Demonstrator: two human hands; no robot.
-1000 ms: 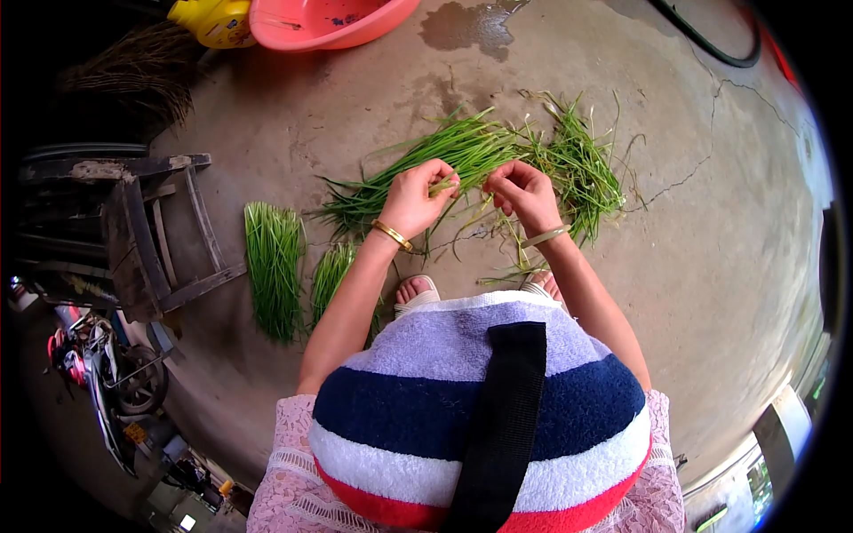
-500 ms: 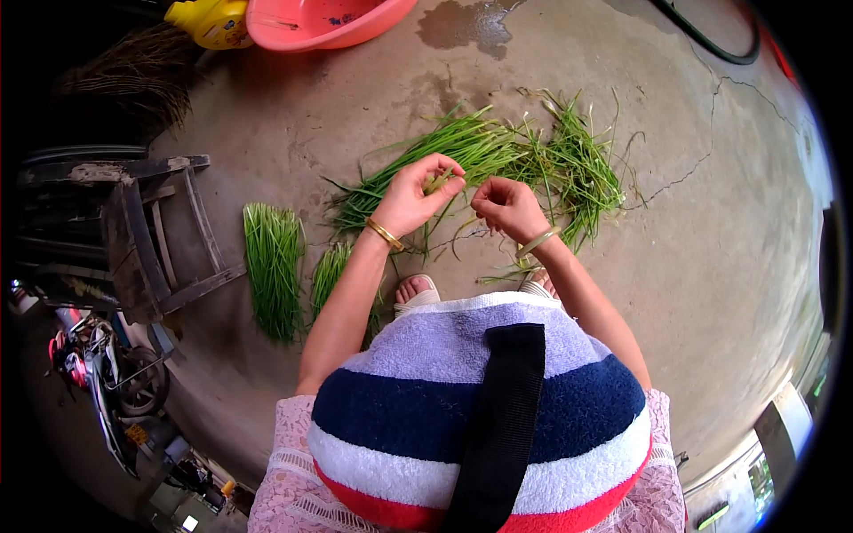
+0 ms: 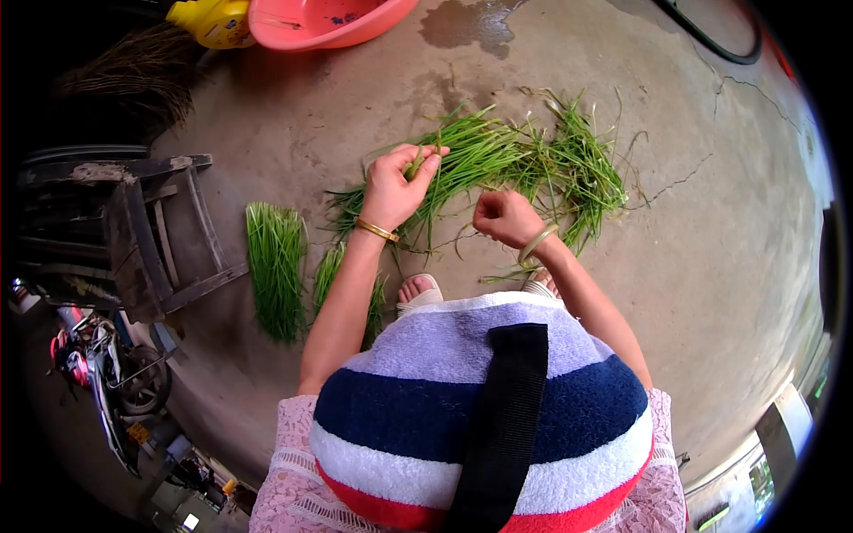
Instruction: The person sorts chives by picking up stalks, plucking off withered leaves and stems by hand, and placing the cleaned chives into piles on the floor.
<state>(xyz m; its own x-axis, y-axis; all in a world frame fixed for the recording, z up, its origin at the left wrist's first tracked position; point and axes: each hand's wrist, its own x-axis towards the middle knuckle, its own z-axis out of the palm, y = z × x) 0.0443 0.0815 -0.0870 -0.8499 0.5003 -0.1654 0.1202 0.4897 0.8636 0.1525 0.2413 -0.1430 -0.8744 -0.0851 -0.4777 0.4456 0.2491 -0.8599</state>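
My left hand [image 3: 397,185] is closed around a few green chive stalks [image 3: 412,166], whose ends poke out between thumb and fingers. A short way to the right, my right hand [image 3: 509,218] is curled with its fingertips turned in; whatever it may hold is hidden. Beyond both hands a loose pile of chives [image 3: 480,147] lies on the concrete floor. To its right is a tangled heap of thinner stalks [image 3: 586,178]. A neat bunch of chives [image 3: 276,266] lies to the left, and a second bunch [image 3: 329,266] is partly covered by my left forearm.
A pink basin [image 3: 333,35] and a yellow jug [image 3: 213,22] stand at the far left. Nearer on that side are a twig broom [image 3: 133,75] and a worn wooden stool [image 3: 142,235]. A dark hose [image 3: 720,49] curves at the far right.
My left hand has moved slightly left and away from the right hand, with the stalks tilted more upright. My right hand has drawn its fingers in and lowered a little.
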